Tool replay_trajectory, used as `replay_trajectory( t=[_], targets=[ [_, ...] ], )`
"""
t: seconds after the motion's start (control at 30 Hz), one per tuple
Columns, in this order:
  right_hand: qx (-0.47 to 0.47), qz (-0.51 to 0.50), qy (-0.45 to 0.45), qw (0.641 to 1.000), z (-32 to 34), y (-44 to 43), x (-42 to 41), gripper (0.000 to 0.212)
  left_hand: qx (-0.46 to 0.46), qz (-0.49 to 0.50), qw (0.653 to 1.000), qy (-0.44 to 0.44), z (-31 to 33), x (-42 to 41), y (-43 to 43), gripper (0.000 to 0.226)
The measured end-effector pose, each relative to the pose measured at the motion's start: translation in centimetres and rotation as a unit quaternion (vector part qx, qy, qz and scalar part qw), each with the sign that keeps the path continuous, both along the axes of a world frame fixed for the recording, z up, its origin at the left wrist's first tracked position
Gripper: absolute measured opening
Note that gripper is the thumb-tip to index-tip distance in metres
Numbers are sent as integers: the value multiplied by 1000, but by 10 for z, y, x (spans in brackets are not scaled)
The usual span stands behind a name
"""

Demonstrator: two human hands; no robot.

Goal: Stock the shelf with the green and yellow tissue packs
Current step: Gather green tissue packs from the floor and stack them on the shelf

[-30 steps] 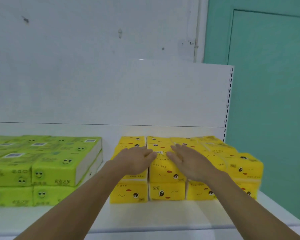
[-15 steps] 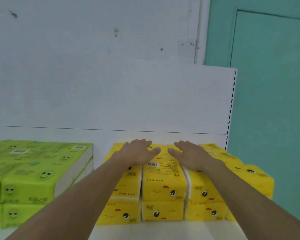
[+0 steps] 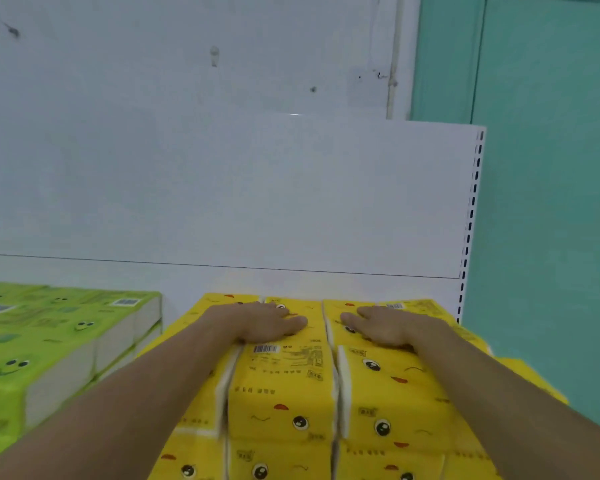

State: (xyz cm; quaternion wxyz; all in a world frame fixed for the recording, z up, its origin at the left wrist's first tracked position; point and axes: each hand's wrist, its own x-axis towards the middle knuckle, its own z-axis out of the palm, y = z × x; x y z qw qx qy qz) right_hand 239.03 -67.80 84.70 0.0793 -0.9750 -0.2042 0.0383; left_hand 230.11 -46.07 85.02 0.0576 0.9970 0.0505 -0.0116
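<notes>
Since the earlier frames your view has closed on the stack and both hands have slid further back across it. Your left hand (image 3: 264, 323) and right hand (image 3: 392, 329) lie flat on the top layer of yellow tissue packs (image 3: 284, 386), fingers straight and close together, gripping nothing. The yellow packs sit two layers deep near the shelf back panel (image 3: 291, 202). Green tissue packs (image 3: 49, 341) stand at 9 o'clock, apart from them. Risk: the packs at 4 o'clock look skewed, and an uneven push could slide them off.
</notes>
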Motion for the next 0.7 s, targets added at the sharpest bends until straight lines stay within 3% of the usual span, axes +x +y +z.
replay_trajectory(
  t=[0.17,0.27,0.33,0.43,0.57,0.63,0.7],
  targets=[
    [25,-1,-32,999,25,-19,6,81,-62,-42,992,-103,14,1,-49,82],
    [-27,-22,-7,999,7,-36,5,79,-42,-95,993,-51,4,-4,-89,79],
    [-14,-11,1,1000,2,-39,3,78,14,-93,995,-17,-4,-3,-98,75],
    [39,-9,-17,999,16,-44,-12,78,18,-72,997,-30,-3,-9,-97,75],
    [126,-2,-116,985,27,-68,-65,72,-105,-95,975,-174,8,-53,-101,68],
    [160,-20,-144,976,20,-90,-97,68,-157,-98,941,-284,4,-88,-89,58],
    [246,-75,-193,947,5,-116,-123,64,-211,-52,882,-417,-11,-121,-64,45]
  ],
)
